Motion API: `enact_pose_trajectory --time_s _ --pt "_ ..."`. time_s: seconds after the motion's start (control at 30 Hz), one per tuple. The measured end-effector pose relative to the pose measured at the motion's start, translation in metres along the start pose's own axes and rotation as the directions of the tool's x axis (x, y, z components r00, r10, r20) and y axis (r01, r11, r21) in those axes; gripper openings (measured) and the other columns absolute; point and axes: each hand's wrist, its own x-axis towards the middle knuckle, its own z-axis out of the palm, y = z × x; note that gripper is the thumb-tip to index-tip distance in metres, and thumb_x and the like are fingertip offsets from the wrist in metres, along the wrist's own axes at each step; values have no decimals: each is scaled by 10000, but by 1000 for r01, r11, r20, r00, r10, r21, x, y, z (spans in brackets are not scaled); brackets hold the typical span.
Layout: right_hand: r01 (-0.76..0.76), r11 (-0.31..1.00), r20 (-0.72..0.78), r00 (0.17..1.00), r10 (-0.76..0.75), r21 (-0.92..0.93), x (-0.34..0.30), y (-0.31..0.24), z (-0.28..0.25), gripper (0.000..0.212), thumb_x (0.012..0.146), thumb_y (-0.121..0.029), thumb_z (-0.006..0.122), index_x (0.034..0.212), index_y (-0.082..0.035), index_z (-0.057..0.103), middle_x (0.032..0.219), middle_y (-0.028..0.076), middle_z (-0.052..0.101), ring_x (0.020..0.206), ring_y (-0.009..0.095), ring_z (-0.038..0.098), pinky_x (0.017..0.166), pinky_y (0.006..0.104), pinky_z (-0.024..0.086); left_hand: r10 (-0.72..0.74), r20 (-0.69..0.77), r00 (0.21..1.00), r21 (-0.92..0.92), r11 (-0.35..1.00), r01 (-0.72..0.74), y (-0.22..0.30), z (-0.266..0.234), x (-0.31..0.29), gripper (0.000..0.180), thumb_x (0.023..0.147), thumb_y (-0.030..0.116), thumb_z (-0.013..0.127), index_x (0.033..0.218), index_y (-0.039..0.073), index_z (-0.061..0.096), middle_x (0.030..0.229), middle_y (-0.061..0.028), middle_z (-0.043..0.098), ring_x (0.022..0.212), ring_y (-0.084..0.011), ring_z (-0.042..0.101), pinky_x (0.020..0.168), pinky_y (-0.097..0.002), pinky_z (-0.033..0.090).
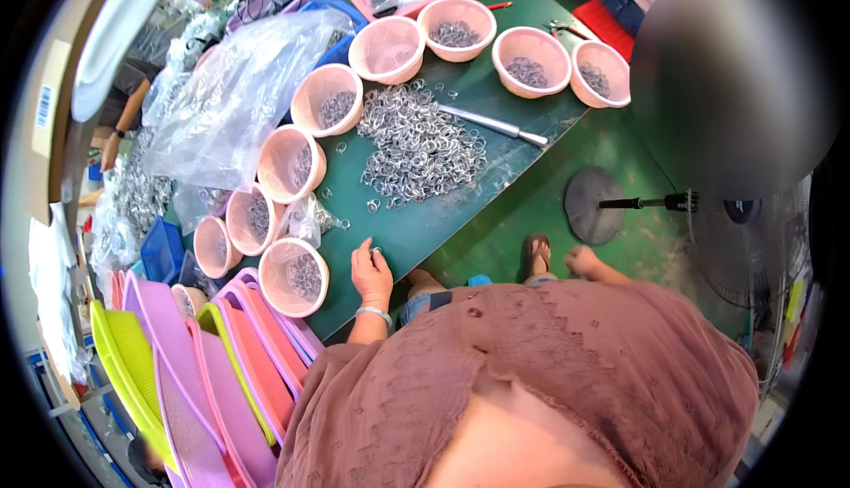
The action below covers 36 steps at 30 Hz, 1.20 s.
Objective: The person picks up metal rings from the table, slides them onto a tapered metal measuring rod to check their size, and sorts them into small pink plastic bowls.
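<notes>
My left hand (370, 277), with a bracelet at the wrist, rests at the table's near edge, thumb and finger pinched on a small metal ring (377, 250). Close to its left stands a pink basket (276, 291) with rings inside. Farther back, a large heap of silver metal rings (423, 147) is spread over the green tabletop (354, 213). A steel tool with a long handle (496, 123) lies at the heap's right side. Off the table, my right hand (586, 263) is low by my leg, its fingers curled closed; what they hold, if anything, is hidden.
Several pink baskets (288, 174) holding rings curve around the heap. Clear plastic bags (243, 89) cover the left side. Colourful stacked baskets (212, 364) stand at lower left. A fan (744, 240) with a round base is on the right. Another person's arm (133, 116) shows at far left.
</notes>
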Motion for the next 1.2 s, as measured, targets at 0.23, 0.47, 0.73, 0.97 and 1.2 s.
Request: enact_pose_trajectory --time_s 0.23,0.47,0.73,0.97,1.2 --pt "223 975 9 975 -223 -19 97 -56 -4 236 760 -236 580 812 -10 622 773 150 616 732 248 598 652 358 469 21 18 1000 168 986 -24 -3 0 8 167 781 32 506 929 46 583 830 -122 553 748 -302 545 654 -378 452" --pt "493 771 547 805 -229 -402 180 -18 168 402 715 -359 585 994 -75 642 954 179 631 898 356 595 815 442 455 44 84 996 200 978 -60 0 -2 13 181 776 13 508 943 23 576 826 -140 556 731 -305 538 647 -374 450" --pt "513 782 632 748 -204 -354 115 -49 306 598 806 -494 544 1217 -61 509 1208 177 518 1174 306 449 977 402 354 -16 128 992 227 974 -14 -4 2 5 189 777 -22 504 956 -8 561 828 -147 549 726 -291 530 653 -356 442" --pt "505 782 618 760 -202 -365 135 -80 313 575 813 -485 538 1194 -56 521 1182 176 530 1143 308 463 956 405 363 -19 142 990 224 974 -14 -6 4 6 207 744 -60 495 941 -23 547 812 -161 535 709 -292 527 637 -349 445" --pt "493 810 590 772 -238 -318 200 -113 307 552 820 -476 533 1172 -51 532 1156 175 541 1113 310 478 934 409 371 -42 155 987 241 971 4 -2 5 5 212 753 -87 436 940 -23 512 821 -160 493 706 -257 482 663 -310 406"
